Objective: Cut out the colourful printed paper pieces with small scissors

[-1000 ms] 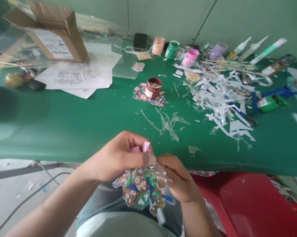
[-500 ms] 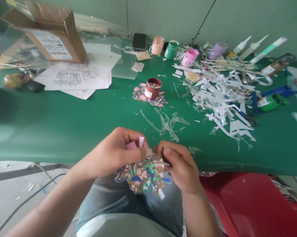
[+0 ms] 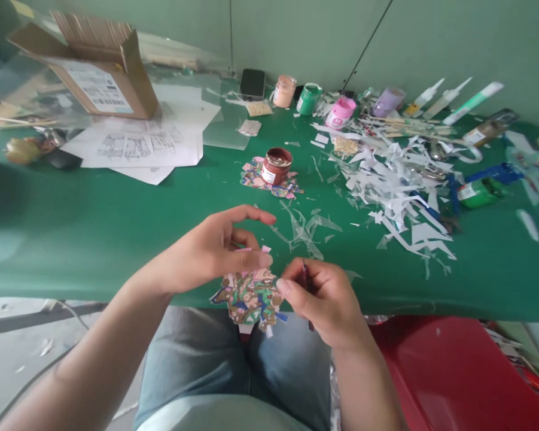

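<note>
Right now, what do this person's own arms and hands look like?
The left hand and right hand are bare, with no glove, ring or watch visible. Both forearms show no sleeve. The person wears a pale top and blue-grey trousers.

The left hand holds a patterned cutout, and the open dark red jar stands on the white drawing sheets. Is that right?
Not quite: the head view shows the jar on colourful cutouts, not on the white drawing sheets. The left hand does hold a patterned cutout.
</note>
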Motion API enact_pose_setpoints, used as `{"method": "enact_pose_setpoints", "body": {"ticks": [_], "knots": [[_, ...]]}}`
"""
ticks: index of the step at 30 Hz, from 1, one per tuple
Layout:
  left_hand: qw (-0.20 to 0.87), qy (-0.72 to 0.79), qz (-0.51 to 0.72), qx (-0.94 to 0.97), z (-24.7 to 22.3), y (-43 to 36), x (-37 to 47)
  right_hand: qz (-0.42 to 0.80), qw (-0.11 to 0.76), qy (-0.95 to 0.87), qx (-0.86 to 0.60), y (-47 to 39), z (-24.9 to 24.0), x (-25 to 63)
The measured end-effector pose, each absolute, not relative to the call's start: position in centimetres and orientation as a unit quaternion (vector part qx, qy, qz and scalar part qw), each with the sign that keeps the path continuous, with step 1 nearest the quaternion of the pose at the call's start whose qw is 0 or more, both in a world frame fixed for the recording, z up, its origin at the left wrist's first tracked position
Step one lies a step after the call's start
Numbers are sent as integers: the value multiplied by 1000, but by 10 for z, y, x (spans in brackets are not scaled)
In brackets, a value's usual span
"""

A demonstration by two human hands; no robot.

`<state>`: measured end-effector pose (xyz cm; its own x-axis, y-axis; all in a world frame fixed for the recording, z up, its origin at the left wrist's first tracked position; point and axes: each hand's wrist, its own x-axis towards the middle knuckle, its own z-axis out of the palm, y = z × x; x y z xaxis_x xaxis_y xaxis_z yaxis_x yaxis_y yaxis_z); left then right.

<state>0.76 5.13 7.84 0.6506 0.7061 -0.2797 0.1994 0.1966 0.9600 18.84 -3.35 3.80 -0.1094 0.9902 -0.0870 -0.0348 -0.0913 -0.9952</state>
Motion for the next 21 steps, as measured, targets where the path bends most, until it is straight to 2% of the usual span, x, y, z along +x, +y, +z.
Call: {"method": "enact_pose_setpoints", "body": {"ticks": [6, 10, 13, 17, 21], "knots": [[710, 387, 286, 514, 68, 55, 12, 597, 412, -513, -458, -29, 37, 184], [748, 364, 400, 385, 61, 39, 12, 571, 517, -413, -485, -30, 26, 178], [758, 362, 360, 405, 55, 15, 11, 543, 556, -387, -496, -34, 27, 173], [735, 385, 260, 493, 56, -17, 13, 555, 546, -421, -466, -45, 46, 168], [693, 394, 275, 537, 70, -41, 14, 561, 544, -446, -436, -63, 64, 165]]}}
